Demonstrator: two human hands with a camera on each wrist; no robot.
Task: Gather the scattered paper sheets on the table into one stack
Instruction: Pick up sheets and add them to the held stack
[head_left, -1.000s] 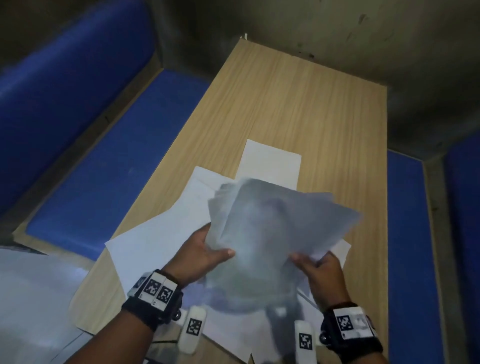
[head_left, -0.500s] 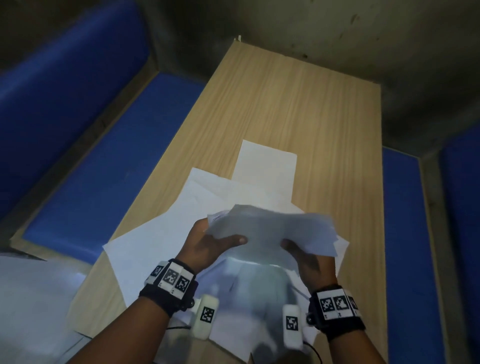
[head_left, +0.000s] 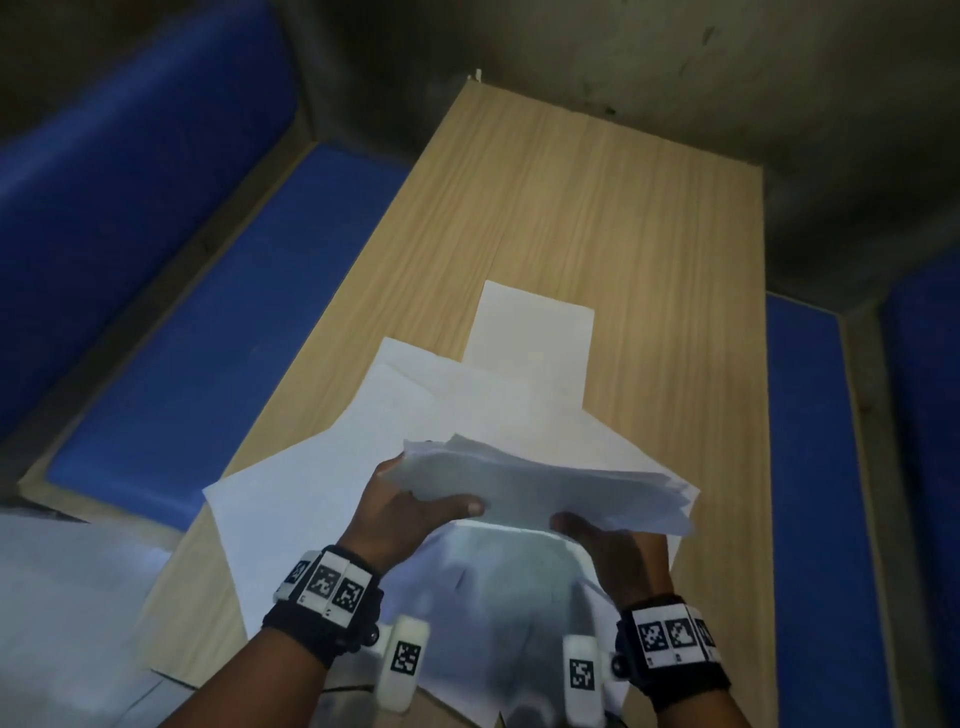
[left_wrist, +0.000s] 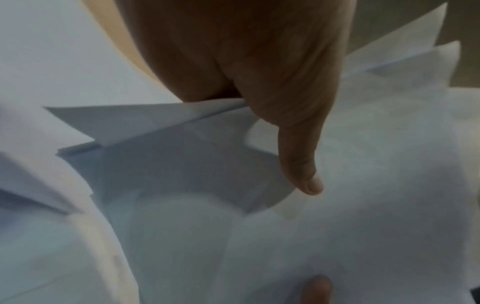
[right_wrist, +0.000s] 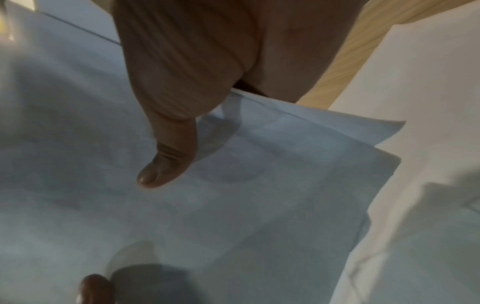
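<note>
A loose bundle of white paper sheets (head_left: 550, 483) hangs just above the wooden table (head_left: 623, 218), held by both hands. My left hand (head_left: 410, 512) grips its left end, thumb on top; the left wrist view shows that thumb (left_wrist: 301, 164) pressed on the bundle (left_wrist: 363, 185). My right hand (head_left: 608, 540) grips the near right side, thumb over the bundle (right_wrist: 233, 205) in the right wrist view. More sheets lie spread flat on the table beneath: a large sheet (head_left: 291, 499) at the left and a smaller sheet (head_left: 535, 338) farther off.
Blue padded benches run along the table's left side (head_left: 197, 364) and right side (head_left: 810, 493). A dark wall stands beyond the table's far end. Another pale sheet (head_left: 62, 613) lies off the table's near left corner. The far half of the table shows bare wood.
The bundle, held up and fanned a second ago, has come down and tipped flatter toward the sheets on the table. Both hands moved forward and down with it, keeping their grip.
</note>
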